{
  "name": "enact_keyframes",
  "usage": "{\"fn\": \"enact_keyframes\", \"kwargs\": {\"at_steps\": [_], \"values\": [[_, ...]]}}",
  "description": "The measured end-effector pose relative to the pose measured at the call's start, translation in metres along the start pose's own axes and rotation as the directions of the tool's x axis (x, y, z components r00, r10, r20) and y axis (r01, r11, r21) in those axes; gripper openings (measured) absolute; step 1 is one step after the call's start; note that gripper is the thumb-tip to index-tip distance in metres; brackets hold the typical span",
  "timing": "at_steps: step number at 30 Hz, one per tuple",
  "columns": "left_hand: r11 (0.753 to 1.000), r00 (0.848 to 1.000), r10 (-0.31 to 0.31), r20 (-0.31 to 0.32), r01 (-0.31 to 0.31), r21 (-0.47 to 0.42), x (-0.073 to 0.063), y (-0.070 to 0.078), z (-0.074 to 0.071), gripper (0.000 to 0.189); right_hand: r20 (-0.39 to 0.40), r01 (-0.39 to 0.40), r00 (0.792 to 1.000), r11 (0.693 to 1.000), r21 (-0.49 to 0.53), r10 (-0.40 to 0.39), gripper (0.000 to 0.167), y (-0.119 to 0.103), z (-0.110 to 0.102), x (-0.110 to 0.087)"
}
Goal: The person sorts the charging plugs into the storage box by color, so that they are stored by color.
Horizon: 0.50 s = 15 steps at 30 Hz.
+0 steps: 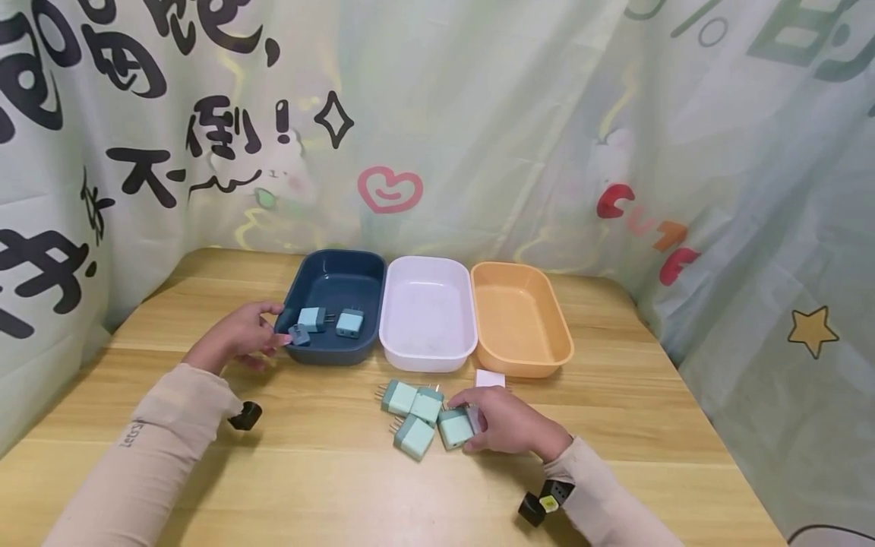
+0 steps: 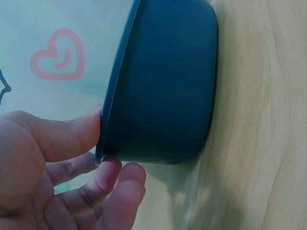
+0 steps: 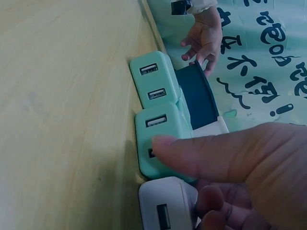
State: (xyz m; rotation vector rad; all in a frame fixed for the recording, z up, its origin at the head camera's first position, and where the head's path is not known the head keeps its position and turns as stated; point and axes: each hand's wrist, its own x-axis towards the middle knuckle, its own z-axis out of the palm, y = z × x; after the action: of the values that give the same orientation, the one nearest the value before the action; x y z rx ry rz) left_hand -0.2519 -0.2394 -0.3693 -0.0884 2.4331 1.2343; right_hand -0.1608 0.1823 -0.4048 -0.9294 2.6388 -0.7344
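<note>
My left hand (image 1: 249,334) holds the near left corner of a dark blue bin (image 1: 342,353); in the left wrist view its thumb and fingers pinch the rim. Inside that bin lie two light blue plug chargers (image 1: 350,323) and a smaller blue-grey piece (image 1: 298,335). On the table, my right hand (image 1: 513,422) grips a green USB charger (image 1: 456,429) between thumb and finger. Several more green chargers (image 1: 414,437) lie against it on the left. A white charger (image 3: 165,203) sits under the right hand's fingers, and another white block (image 1: 490,378) shows just behind the hand.
A white bin (image 1: 428,365) and an orange bin (image 1: 526,368) stand to the right of the dark blue one, side by side. The wooden table (image 1: 328,471) ends at a printed curtain (image 1: 478,114) behind and on both sides.
</note>
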Motion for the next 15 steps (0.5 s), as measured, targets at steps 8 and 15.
{"fn": "enact_keyframes", "kwargs": {"at_steps": [8, 15], "values": [[1.0, 1.0, -0.003, 0.0, 0.003, -0.003, 0.0009, -0.001, -0.0003, 0.078, -0.043, 0.016, 0.999, 0.999, 0.051, -0.014, 0.047, 0.0015, 0.0009, -0.0025], [1.0, 1.0, -0.005, -0.001, 0.005, 0.001, -0.0015, 0.0026, 0.0006, 0.076, -0.073, 0.047, 0.997, 0.99, 0.131, -0.037, 0.047, 0.0024, -0.002, -0.0049]]}}
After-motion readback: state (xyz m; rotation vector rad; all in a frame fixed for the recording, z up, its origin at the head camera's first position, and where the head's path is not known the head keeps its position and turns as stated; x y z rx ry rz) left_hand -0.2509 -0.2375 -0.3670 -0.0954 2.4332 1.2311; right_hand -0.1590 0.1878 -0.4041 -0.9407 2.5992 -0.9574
